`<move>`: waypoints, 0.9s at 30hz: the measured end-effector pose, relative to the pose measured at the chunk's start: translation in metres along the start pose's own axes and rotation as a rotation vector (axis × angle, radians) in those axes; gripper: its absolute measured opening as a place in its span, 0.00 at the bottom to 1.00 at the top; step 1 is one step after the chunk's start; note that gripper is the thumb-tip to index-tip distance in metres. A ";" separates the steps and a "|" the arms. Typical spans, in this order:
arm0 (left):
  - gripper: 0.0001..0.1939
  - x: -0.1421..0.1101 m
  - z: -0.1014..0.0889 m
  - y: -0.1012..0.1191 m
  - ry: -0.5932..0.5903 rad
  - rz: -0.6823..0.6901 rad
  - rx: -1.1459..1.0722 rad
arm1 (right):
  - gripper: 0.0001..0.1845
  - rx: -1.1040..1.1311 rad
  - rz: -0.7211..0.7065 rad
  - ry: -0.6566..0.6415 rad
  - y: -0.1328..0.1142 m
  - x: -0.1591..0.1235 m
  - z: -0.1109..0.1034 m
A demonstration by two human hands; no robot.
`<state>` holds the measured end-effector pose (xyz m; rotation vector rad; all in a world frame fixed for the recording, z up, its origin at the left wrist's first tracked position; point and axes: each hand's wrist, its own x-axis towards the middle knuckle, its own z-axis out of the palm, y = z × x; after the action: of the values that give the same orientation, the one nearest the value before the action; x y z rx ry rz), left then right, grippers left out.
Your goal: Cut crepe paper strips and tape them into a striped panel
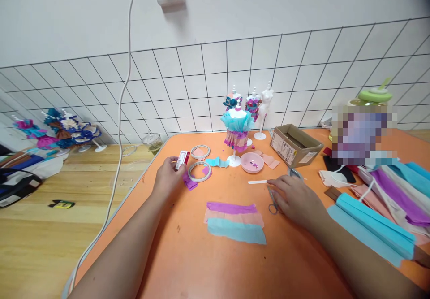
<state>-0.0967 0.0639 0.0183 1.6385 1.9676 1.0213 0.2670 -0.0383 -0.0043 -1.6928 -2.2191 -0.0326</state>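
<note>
My left hand (169, 177) is closed around a small white-and-red box (182, 159) at the table's left side. Two rolls of narrow tape (199, 172) lie just right of it, on and near purple paper scraps (191, 183). My right hand (295, 199) rests low over the table, thumb and forefinger apart, its fingertips at the end of a thin white strip (257, 182). Scissors (273, 208) lie partly hidden beneath that hand. Between my arms, purple, peach and blue crepe paper strips (235, 222) overlap. Behind them stands a small mannequin (238, 133) in a ruffled paper dress.
A pink dish (251, 162) holds small purple bits. An open cardboard box (295, 145) and more mannequins (265, 108) stand near the tiled wall. Folded crepe paper (376, 225) is piled at right. A white cable (120, 110) hangs down at left.
</note>
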 end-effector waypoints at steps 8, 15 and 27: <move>0.15 0.014 -0.016 -0.026 0.001 -0.041 0.722 | 0.16 -0.078 0.007 -0.068 0.008 0.002 0.007; 0.20 0.006 -0.007 -0.023 0.125 0.206 0.784 | 0.14 0.045 -0.049 -0.129 -0.004 -0.002 0.010; 0.10 -0.017 0.019 -0.001 -0.274 0.531 0.265 | 0.14 0.098 -0.039 -0.218 -0.011 -0.005 0.008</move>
<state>-0.0797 0.0535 0.0023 2.3848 1.5712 0.6622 0.2560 -0.0439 -0.0110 -1.6692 -2.3663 0.2595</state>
